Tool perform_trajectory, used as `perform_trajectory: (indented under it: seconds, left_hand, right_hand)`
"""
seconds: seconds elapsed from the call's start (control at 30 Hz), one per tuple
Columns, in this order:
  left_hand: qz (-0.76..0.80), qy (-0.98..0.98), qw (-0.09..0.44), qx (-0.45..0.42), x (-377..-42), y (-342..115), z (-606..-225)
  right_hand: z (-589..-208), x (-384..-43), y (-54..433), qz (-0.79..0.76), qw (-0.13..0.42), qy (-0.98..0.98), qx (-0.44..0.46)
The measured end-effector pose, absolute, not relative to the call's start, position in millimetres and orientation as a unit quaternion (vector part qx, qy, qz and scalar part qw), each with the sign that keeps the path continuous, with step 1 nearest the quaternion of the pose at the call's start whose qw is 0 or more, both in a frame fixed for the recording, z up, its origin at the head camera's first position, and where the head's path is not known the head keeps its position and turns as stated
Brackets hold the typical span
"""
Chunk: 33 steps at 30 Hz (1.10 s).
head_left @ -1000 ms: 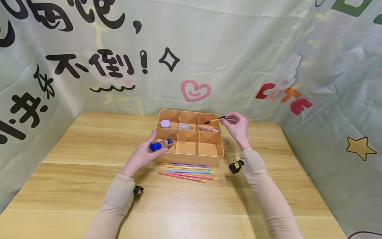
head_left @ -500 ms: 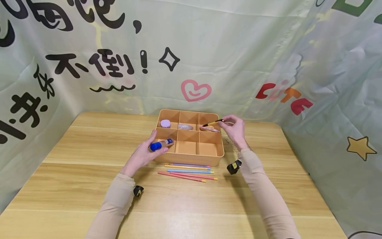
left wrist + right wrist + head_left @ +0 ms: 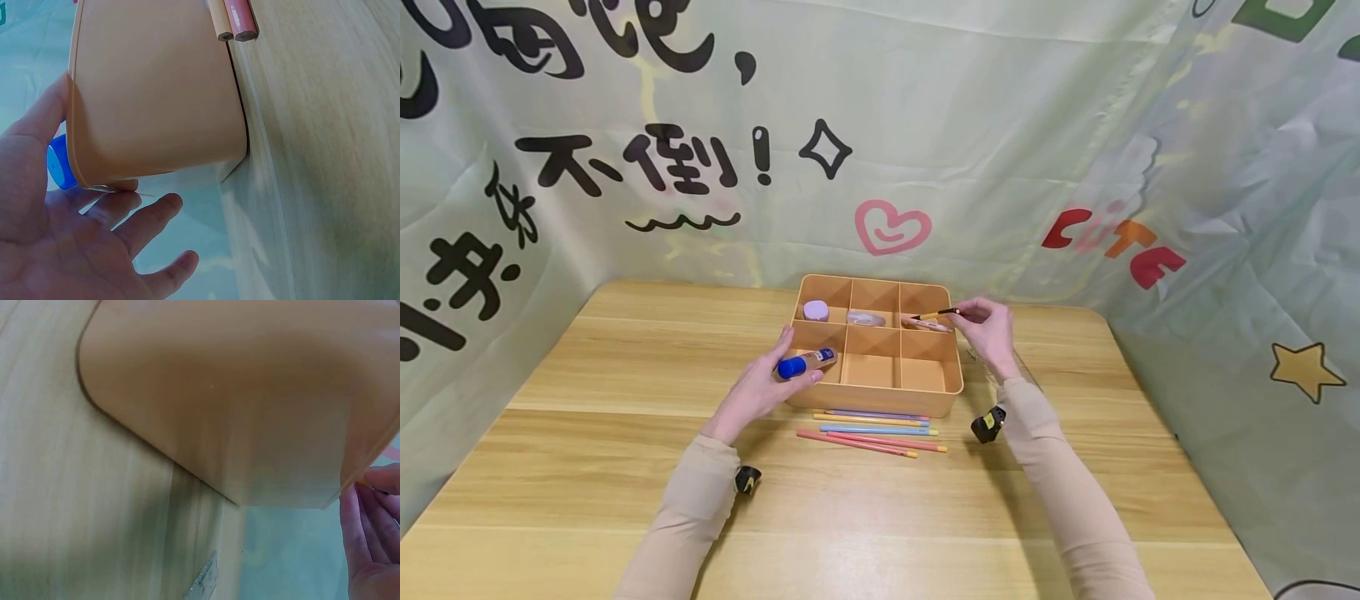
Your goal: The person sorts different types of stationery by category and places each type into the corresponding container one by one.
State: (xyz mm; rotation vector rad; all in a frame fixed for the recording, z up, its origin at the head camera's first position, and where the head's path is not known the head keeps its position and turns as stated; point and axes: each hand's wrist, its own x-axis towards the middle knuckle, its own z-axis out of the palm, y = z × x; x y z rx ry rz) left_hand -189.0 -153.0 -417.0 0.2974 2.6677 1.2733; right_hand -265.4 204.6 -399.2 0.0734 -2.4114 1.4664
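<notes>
A tan box (image 3: 872,403) with two rows of compartments stands on the table. My left hand (image 3: 758,390) rests spread at its front left corner, thumb along the front rim and fingers by the left side. A blue-capped glue stick (image 3: 806,364) slants in the front left compartment, by that hand. My right hand (image 3: 988,335) pinches one end of a thin yellow stick with black ends (image 3: 936,314), perhaps a paintbrush, over the back right compartment. A slim pink item (image 3: 927,324) lies there. In the right wrist view, the box wall hides most of the stick.
Several pencils (image 3: 874,430) lie before the box. A lilac round-topped item (image 3: 816,311) sits in the back left compartment, and a pale translucent item (image 3: 866,319) in the back middle one. A flat transparent piece (image 3: 206,578) lies right of the box. Printed cloth (image 3: 985,150) hangs behind.
My right hand has moved down and slightly left, lowering the yellow-and-black stick into the back right compartment, where it now lies flatter. My left hand has stayed in place.
</notes>
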Motion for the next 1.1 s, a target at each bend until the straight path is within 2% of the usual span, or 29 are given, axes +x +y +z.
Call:
perform_trajectory:
  seconds: [0.67, 1.1]
  left_hand:
    - [0.428, 0.894, 0.083, 0.101, -189, -153, -418]
    - [0.426, 0.895, 0.088, 0.094, -189, -153, -418]
  right_hand:
    - [-405, -257, 217, 0.413, 0.168, -0.893, 0.063]
    - [-404, -252, 221, 0.433, 0.118, -0.891, 0.073]
